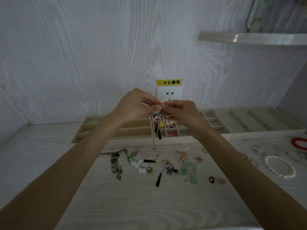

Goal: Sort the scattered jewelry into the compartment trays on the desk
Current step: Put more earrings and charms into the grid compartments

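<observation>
Jewelry lies scattered on the desk nearest. Beyond, left hand and right hand both pinch one small dangling piece above the middle tray.

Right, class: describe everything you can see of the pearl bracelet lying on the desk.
The pearl bracelet is a closed loop of round, glossy white beads that look like pearls, strung side by side. It lies flat on the pale wood-grain desk, at the right side, in front of the compartment trays and apart from them. Neither hand touches it. A red bracelet lies beyond it, separate.
</observation>
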`<state>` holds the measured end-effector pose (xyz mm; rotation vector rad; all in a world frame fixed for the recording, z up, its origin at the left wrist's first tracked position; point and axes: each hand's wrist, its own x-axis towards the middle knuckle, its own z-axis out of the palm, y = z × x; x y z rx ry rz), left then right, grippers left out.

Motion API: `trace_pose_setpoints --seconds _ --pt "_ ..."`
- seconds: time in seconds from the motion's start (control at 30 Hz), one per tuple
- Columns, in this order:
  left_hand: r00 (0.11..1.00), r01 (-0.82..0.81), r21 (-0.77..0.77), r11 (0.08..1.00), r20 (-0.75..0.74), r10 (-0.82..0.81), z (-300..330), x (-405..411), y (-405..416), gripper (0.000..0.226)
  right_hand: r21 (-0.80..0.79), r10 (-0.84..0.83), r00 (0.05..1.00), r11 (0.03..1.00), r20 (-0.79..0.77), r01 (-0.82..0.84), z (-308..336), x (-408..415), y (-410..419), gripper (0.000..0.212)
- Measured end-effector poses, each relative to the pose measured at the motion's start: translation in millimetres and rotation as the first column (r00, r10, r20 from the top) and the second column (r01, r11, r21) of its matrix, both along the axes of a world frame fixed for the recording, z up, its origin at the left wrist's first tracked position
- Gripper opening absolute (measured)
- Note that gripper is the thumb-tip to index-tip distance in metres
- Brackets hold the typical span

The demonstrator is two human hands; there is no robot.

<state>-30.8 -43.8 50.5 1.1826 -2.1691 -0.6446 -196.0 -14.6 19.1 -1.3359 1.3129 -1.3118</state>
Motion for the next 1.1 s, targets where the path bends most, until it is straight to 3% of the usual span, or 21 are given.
trace_pose_setpoints --seconds 0.3,0.43,0.53,0.57,0.87,1.0,1.1 --pt "1.0 -0.004 0.036 0.999 -0.019 0.005 -0.9 -3.2 -3.3 0.02 -0.059 -0.057 0.998 0.997 -0.019 0.056 -1.9 0.0 -4.3 0.003" --pt "0.995 0.013 0.144 0.99 0.093 -0.026 -4.5 -2.6 -4.6 0.04 -0.069 -0.082 0.996 0.994 -0.016 0.081 -1.4 0.1 -5.3 0.003" --pt "0.987 0.028 0.265 0.964 0.143 -0.068 -13.2 -8.4 -0.4 0.019 -0.062 -0.088 0.996 0.994 -0.001 0.088 0.5 1.6 -5.6 0.003" --pt "0.988 0.016 0.247 0.969 0.145 -0.054 -17.7 -11.0 -0.3 0.011 -0.061 -0.088 0.996 0.994 0.008 0.089 0.5 2.2 -5.2 0.003" --pt "0.967 -0.084 0.156 0.984 0.251 0.043 -35.7 -12.4 -0.6 0.018 0.011 -0.099 0.995 0.995 -0.024 0.1 -12.2 -1.6 -2.8 0.007" --pt "0.957 -0.046 0.233 0.971 0.288 -0.024 -27.7 -6.8 2.2 0.03 0.02 -0.1 0.988 0.994 -0.116 0.103 -17.8 -3.3 0.4 0.006" --pt "0.977 -0.076 0.263 0.962 0.21 0.02 -22.1 9.8 0.2 0.029 -0.011 -0.118 0.978 0.993 -0.175 0.118 -22.2 -5.7 2.4 0.008"
